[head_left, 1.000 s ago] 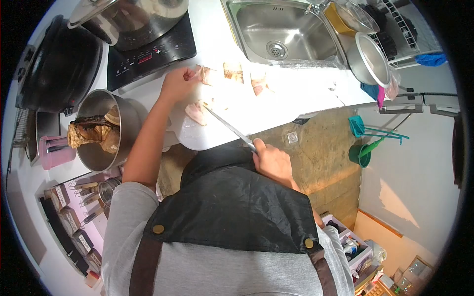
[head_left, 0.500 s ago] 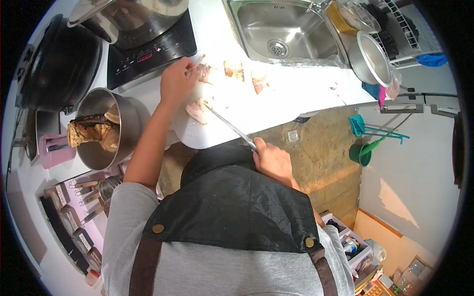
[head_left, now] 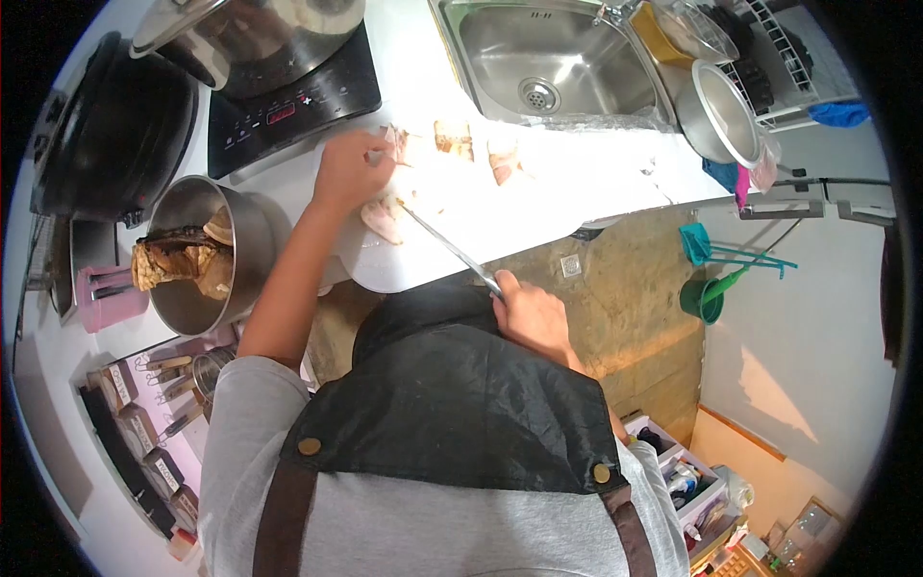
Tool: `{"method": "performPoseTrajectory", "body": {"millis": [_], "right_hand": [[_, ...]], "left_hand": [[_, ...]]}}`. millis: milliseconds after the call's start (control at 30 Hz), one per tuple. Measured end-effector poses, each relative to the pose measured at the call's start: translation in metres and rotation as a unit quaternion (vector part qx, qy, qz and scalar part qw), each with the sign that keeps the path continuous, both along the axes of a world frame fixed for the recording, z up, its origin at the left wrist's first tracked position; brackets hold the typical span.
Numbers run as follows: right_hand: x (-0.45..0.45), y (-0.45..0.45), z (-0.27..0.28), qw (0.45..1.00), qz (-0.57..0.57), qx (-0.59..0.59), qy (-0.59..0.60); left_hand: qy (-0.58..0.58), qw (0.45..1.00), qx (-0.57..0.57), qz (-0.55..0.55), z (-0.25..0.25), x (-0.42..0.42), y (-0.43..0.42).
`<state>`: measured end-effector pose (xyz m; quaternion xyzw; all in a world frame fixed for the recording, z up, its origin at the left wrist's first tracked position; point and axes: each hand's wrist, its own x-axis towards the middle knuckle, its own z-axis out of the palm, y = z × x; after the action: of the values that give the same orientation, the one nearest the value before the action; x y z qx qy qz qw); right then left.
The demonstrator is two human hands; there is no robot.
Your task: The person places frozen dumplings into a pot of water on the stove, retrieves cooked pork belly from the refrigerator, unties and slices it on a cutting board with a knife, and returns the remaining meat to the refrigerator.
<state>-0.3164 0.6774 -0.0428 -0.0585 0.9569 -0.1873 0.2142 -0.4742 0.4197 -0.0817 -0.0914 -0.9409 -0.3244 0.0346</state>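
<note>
My right hand (head_left: 534, 315) is wrapped round the handle of a knife (head_left: 450, 248), its blade slanting up and left across the white cutting board (head_left: 385, 274). The knife tip lies beside a pale pink slice of meat (head_left: 382, 221). My left hand (head_left: 354, 171) has its fingers pinched at the near left edge of a browned piece of meat (head_left: 400, 146); what sits between the fingertips is too small to make out. Two more pieces of meat, one browned (head_left: 454, 138) and one pinkish (head_left: 504, 161), lie in a row to the right. Strong glare washes out much of the board.
Beyond my left hand is a black induction cooker (head_left: 288, 115) carrying a large steel pot (head_left: 269, 43). A steel pot (head_left: 245, 274) with browned chunks stands at left, near a black cooker (head_left: 115, 125). The sink (head_left: 567, 58) is at the back, a metal bowl (head_left: 716, 115) to its right.
My left hand has come down slightly toward me, its fingertips now lower along the browned meat's left edge. The thin strip seen at the fingers earlier no longer shows clearly. The knife stays nearly still.
</note>
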Motion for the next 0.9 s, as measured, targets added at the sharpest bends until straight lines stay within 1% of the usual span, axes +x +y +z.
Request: {"method": "performPoseTrajectory", "body": {"millis": [67, 100, 167, 200, 267, 300, 367, 400, 467, 500, 567, 600, 667, 700, 767, 800, 833, 867, 900], "right_hand": [[0.000, 0.001, 0.000, 1.000, -0.002, -0.002, 0.000], [0.000, 0.000, 0.000, 1.000, -0.002, -0.004, 0.001], [0.000, 0.000, -0.001, 1.000, 0.002, -0.005, 0.000], [0.000, 0.000, -0.002, 1.000, 0.005, -0.006, 0.000], [0.001, 0.000, -0.002, 1.000, 0.006, -0.006, 0.001], [0.002, 0.000, -0.003, 1.000, 0.005, -0.007, 0.002], [0.002, -0.001, -0.001, 1.000, 0.002, -0.005, 0.002], [0.002, -0.001, 0.000, 1.000, -0.002, -0.004, 0.000], [0.004, 0.000, 0.000, 1.000, -0.007, -0.003, 0.003], [0.004, 0.001, -0.001, 1.000, -0.010, -0.003, 0.007], [0.003, 0.006, -0.002, 1.000, -0.023, 0.006, 0.011], [0.002, 0.009, -0.002, 0.999, -0.034, 0.014, 0.016], [0.000, 0.012, -0.003, 0.998, -0.051, 0.013, 0.023], [-0.001, 0.014, -0.003, 0.997, -0.070, 0.012, 0.033], [-0.002, 0.016, -0.003, 0.997, -0.072, 0.012, 0.020], [-0.002, 0.016, -0.004, 0.997, -0.067, -0.026, 0.018], [-0.003, 0.016, -0.005, 0.996, -0.063, -0.063, 0.016], [-0.003, 0.015, -0.006, 0.996, -0.064, -0.063, 0.014], [-0.004, 0.012, -0.007, 0.995, -0.040, -0.089, 0.000]], "left_hand": [[0.000, 0.999, 0.035, 0.030, 0.002, 0.001, -0.003], [-0.001, 0.999, 0.035, 0.031, -0.003, -0.001, -0.006], [0.135, 0.987, 0.042, -0.081, -0.017, -0.013, -0.009], [0.136, 0.987, 0.043, -0.080, -0.024, -0.018, -0.009], [0.134, 0.977, 0.017, -0.165, -0.030, -0.025, -0.009], [0.135, 0.977, 0.018, -0.165, -0.033, -0.027, -0.010], [0.080, 0.981, 0.027, -0.176, -0.031, -0.028, -0.011], [0.080, 0.981, 0.027, -0.176, -0.031, -0.028, -0.011], [0.061, 0.987, -0.056, -0.137, -0.020, -0.021, -0.010], [0.060, 0.987, -0.056, -0.137, -0.015, -0.019, -0.009], [-0.064, 0.994, -0.061, -0.065, -0.010, -0.015, -0.007], [-0.066, 0.994, -0.061, -0.063, -0.012, -0.011, -0.008], [0.040, 0.998, 0.040, -0.005, -0.016, -0.001, -0.011], [0.038, 0.998, 0.040, -0.003, -0.017, 0.005, -0.013], [0.092, 0.988, 0.113, 0.057, -0.010, 0.021, -0.016], [0.089, 0.988, 0.112, 0.057, -0.004, 0.033, -0.016], [0.009, 0.991, 0.094, 0.099, 0.005, 0.050, -0.016], [-0.071, 0.985, 0.075, 0.140, 0.009, 0.064, -0.016], [-0.074, 0.985, 0.074, 0.140, 0.004, 0.076, -0.016]]}}
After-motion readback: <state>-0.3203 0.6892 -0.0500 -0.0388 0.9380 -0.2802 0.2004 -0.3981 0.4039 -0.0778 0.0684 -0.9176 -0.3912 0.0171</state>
